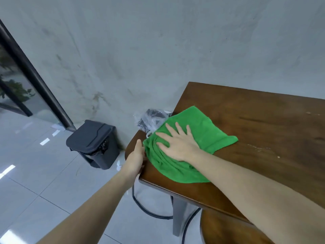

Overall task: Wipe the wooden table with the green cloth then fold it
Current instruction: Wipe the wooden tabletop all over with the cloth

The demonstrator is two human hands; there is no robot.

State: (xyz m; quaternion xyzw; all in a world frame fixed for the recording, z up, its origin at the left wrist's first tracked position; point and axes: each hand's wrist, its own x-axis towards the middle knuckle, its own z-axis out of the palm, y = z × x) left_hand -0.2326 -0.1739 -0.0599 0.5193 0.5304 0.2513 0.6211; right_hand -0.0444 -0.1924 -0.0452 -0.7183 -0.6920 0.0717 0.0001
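R hand [177,145] flat/open on green cloth [202,127], L hand [136,155] gripping table [263,131] left edge; risk: bunched cloth slides off edge w/ wipe.

Cloth [190,136]: plain bright green. Table [263,129]: dark brown woodgrain, pale specks at 3 o'clock. Bin [93,143]: dark grey.

Green cloth [193,141] rumpled and spread flat at the near-left corner of the dark wooden table [263,134], pinned under the right hand [177,143], bunched edge touched by the left hand [136,156]
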